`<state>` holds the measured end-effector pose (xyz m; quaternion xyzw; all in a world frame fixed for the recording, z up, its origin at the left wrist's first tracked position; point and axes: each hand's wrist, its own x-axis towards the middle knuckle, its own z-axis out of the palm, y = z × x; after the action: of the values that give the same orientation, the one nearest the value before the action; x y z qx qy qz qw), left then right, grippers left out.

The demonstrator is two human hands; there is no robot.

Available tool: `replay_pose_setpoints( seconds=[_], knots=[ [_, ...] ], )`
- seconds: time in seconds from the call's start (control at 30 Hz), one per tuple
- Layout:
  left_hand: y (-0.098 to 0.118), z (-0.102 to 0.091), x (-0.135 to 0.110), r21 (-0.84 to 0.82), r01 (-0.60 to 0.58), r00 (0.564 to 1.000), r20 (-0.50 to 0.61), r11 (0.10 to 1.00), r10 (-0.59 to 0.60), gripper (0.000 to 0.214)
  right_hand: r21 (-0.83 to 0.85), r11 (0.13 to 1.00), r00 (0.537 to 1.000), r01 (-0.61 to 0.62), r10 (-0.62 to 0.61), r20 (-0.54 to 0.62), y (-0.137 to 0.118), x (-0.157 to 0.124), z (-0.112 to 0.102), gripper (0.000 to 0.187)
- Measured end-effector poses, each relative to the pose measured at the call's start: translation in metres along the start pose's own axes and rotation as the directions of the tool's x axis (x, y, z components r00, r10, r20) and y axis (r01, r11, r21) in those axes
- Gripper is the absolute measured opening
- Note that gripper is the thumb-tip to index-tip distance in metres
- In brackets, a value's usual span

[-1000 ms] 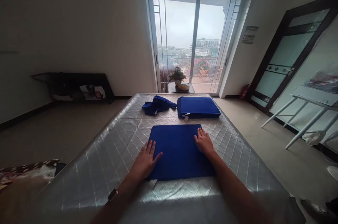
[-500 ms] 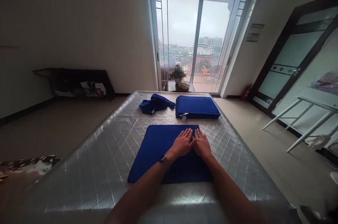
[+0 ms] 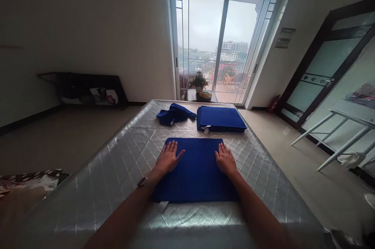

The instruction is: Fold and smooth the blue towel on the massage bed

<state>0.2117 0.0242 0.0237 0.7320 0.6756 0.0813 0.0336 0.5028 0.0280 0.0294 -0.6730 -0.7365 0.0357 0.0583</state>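
Observation:
A flat blue fabric piece (image 3: 196, 174), seemingly folded, lies in front of me with a white label poking out at its near edge. My left hand (image 3: 168, 159) rests flat along its left side, thumb spread and fingers straight. On the opposite side my right hand (image 3: 225, 158) lies flat near the far right corner, also open. Beyond the piece sits a neat blue fabric stack (image 3: 222, 119) with a white tag at its front. To the left of that stack is a loose, bunched blue cloth (image 3: 175, 114).
Everything blue lies on a silver quilted mattress-like surface (image 3: 117, 174). Behind it stand a small dark table with a potted plant (image 3: 199, 81) and a sliding glass door. A white-legged table (image 3: 345, 124) is at the right, a dark low object (image 3: 88, 88) at the left wall.
My left hand has moved left, away from my right hand, to the fabric's left side. The left edge now sits further right, and a white label shows at the near edge.

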Motion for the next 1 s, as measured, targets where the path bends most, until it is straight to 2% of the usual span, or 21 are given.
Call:
replay_pose_setpoints(
  seconds=[0.13, 0.33, 0.43, 0.57, 0.7, 0.8, 1.0],
  knots=[
    [-0.016, 0.001, -0.002, 0.009, 0.083, 0.996, -0.023, 0.997, -0.083, 0.095, -0.043, 0.999, 1.0, -0.001, 0.002, 0.02, -0.002, -0.001, -0.002, 0.063],
    [-0.016, 0.01, 0.003, -0.028, 0.062, 0.996, -0.058, 0.998, -0.063, 0.097, -0.074, 0.997, 0.996, -0.001, 0.008, 0.087, -0.004, 0.007, -0.019, 0.063],
    [-0.017, 0.012, 0.003, -0.036, 0.065, 0.995, -0.069, 0.997, -0.067, 0.102, -0.066, 0.998, 0.998, -0.003, 0.008, 0.064, -0.008, 0.021, -0.026, 0.063],
    [-0.019, 0.013, 0.002, -0.041, 0.064, 0.995, -0.076, 0.997, -0.067, 0.101, -0.032, 0.999, 1.0, -0.017, 0.017, 0.004, -0.011, 0.036, -0.015, 0.063],
    [-0.021, 0.014, 0.003, -0.039, 0.052, 0.996, -0.067, 0.998, -0.055, 0.1, 0.01, 1.0, 1.0, -0.026, 0.026, 0.011, -0.008, 0.039, -0.001, 0.063],
    [-0.024, 0.015, 0.005, -0.017, 0.055, 0.997, -0.053, 0.998, -0.056, 0.102, 0.033, 0.999, 1.0, -0.018, 0.018, 0.006, -0.006, 0.039, 0.001, 0.063],
    [-0.028, 0.01, 0.007, 0.054, 0.15, 0.989, -0.023, 0.987, -0.149, 0.097, 0.067, 0.998, 1.0, -0.022, 0.023, -0.017, -0.006, 0.038, 0.001, 0.064]
  ],
)
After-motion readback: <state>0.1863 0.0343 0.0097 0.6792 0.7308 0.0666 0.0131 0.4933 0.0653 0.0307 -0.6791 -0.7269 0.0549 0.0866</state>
